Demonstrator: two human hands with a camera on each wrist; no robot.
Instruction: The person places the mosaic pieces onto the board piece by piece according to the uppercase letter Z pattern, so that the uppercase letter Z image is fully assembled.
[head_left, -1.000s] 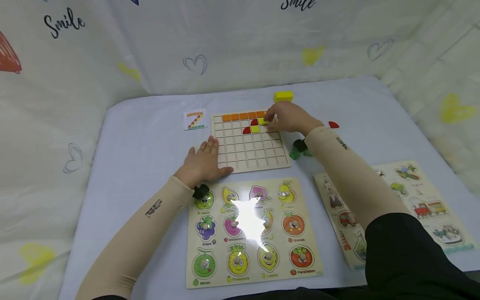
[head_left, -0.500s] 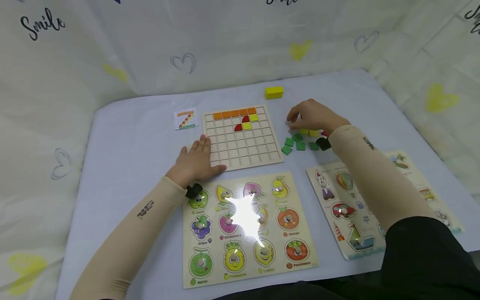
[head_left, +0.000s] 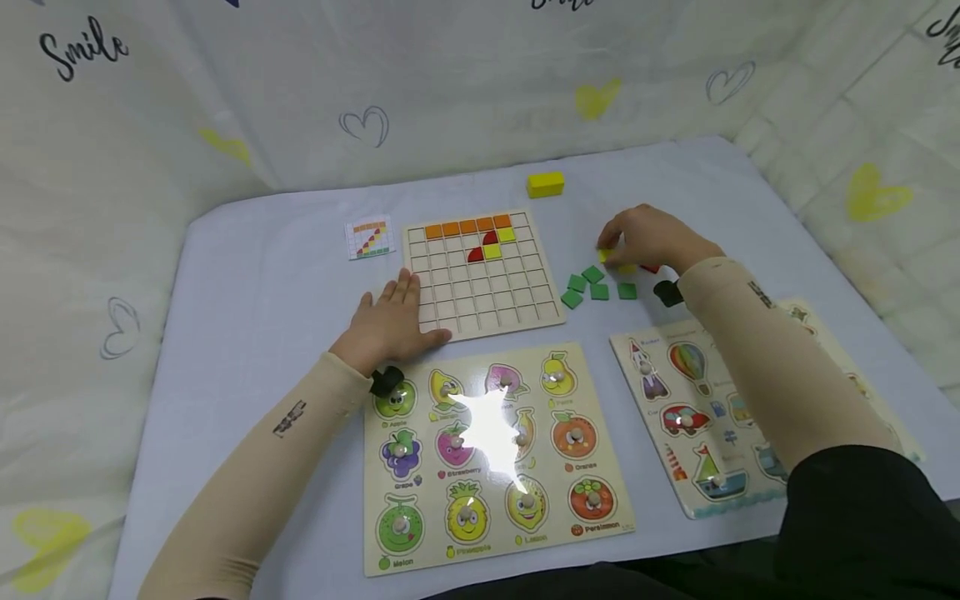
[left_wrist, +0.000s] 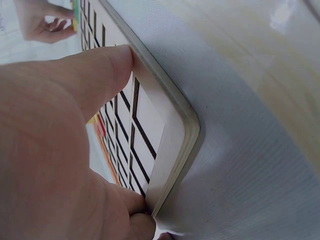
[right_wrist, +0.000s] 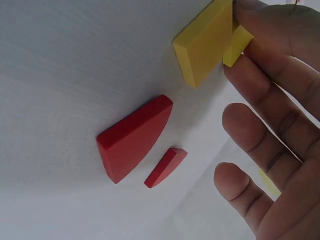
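White tablecloth [head_left: 255, 275], spread beneath both hands; fruit board [head_left: 497, 508], flat, on the near side of the left hand and reaching out to its right; vehicle board [head_left: 701, 442], nearer the person than the right hand, partly under that forearm; grid board [head_left: 491, 292], flat, between the two hands.

Left hand [head_left: 386, 325], fingers extended and thumb spread, resting at the grid board's near left corner, thumb on its near edge, gripping no piece; right hand [head_left: 648, 239], off the board's right side, thumb and forefinger nearly together, pinching a yellow tile [right_wrist: 237, 47]; its other fingers are apart and hold nothing.

Picture card [head_left: 370, 238], beyond the left hand's fingertips; yellow block [head_left: 545, 184], beyond the right hand and to its left; orange tiles [head_left: 468, 227], five in a row on the grid board, left of the right hand; two further yellow tiles and two red pieces, set in that board nearer than the row; green tiles [head_left: 599, 292], loose, just nearer than the right hand, mostly to its left; loose yellow tile [right_wrist: 205, 45], just beside the right thumb; two loose red quarter-rounds [right_wrist: 132, 140], near the right fingers.
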